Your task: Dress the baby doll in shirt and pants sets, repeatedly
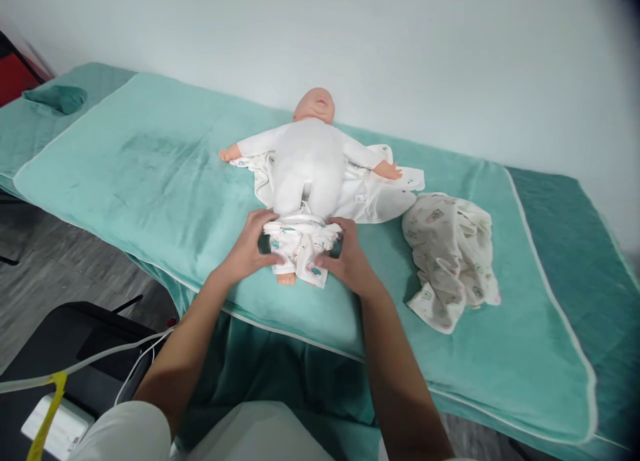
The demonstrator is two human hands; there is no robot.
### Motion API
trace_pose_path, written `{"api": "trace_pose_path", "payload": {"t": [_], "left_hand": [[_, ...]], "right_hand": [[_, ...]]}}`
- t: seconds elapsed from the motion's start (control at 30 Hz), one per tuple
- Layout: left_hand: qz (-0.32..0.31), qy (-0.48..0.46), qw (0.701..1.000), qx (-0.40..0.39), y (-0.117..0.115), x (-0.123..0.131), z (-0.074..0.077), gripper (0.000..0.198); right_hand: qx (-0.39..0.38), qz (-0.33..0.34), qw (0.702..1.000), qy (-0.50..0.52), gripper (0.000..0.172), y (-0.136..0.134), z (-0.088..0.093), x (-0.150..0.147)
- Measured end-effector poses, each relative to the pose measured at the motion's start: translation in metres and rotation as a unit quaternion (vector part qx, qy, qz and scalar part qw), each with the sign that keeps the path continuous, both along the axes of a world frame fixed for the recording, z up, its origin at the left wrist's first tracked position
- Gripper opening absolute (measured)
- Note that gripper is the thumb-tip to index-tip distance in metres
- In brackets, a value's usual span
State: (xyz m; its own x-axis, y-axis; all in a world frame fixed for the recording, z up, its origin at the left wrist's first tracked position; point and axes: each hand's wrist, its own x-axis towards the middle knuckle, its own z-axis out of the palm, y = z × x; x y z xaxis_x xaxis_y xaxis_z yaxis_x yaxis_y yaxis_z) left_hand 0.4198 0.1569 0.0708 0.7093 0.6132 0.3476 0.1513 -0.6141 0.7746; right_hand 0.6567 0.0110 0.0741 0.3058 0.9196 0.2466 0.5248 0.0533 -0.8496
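White trousers pinched either side by left hand and right hand.

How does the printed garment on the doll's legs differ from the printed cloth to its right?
The bunched garment sits around the legs of the doll, gripped by the left hand and right hand; the loose cloth lies crumpled on the teal towel, untouched. The bunched garment looks smaller; the loose cloth spreads wider. Both are pale with small prints.
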Motion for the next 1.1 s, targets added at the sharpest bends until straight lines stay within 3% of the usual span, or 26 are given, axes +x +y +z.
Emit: {"api": "trace_pose_path", "payload": {"t": [0.1, 0.17, 0.37, 0.6, 0.77, 0.97, 1.1], "left_hand": [[-0.039, 0.047, 0.997, 0.036, -0.021, -0.013, -0.005, 0.132], [-0.033, 0.058, 0.995, 0.074, -0.034, -0.015, -0.008, 0.138], [0.021, 0.085, 0.990, 0.113, -0.039, 0.000, -0.007, 0.116], [0.009, 0.139, 0.984, 0.108, -0.025, 0.003, 0.016, 0.095], [0.016, 0.184, 0.978, 0.096, -0.032, -0.006, 0.033, 0.068], [0.023, 0.211, 0.968, 0.131, -0.049, -0.016, 0.036, 0.052], [0.047, 0.212, 0.971, 0.098, -0.061, -0.025, 0.047, 0.042]], "right_hand": [[-0.008, 0.068, 0.997, -0.044, 0.133, -0.017, -0.005, -0.007], [-0.015, 0.082, 0.994, -0.066, 0.143, -0.026, -0.006, -0.013], [0.006, 0.010, 0.996, -0.089, 0.123, -0.025, -0.003, -0.029], [-0.007, -0.043, 0.999, -0.031, 0.103, -0.011, 0.006, -0.028], [-0.065, -0.051, 0.994, -0.076, 0.091, -0.016, 0.030, -0.029], [-0.147, -0.011, 0.979, -0.140, 0.067, -0.029, 0.063, -0.037], [-0.170, 0.049, 0.982, -0.067, 0.050, -0.033, 0.090, -0.048]]}}
